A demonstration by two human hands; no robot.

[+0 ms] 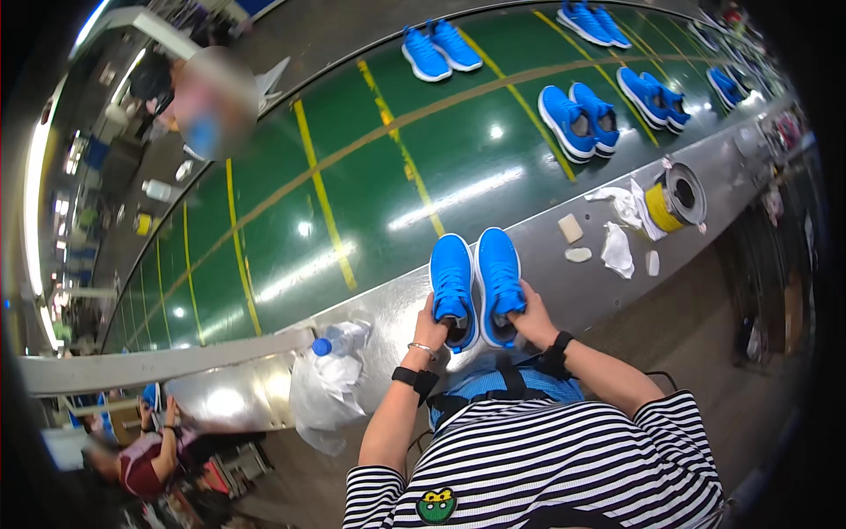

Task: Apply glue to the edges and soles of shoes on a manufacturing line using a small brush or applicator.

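Observation:
Side by side in front of me are two blue sneakers with white soles, toes pointing away. My left hand (430, 330) is closed on the heel end of the left sneaker (452, 275), with some fingers hidden by the shoe. The right sneaker (500, 273) is gripped the same way by my right hand (532, 319), its thumb by the dark shoe opening. Both shoes are over the metal ledge (388, 304) along the belt; I cannot tell whether they touch it.
A green conveyor belt (344, 198) with yellow lines carries several blue sneaker pairs (577, 122). Right on the ledge are a yellow-banded roll (663, 207), white rags (618, 251) and pale blocks (571, 229). Left are a plastic bag (326, 388) and bottle (345, 339). Other people work at left.

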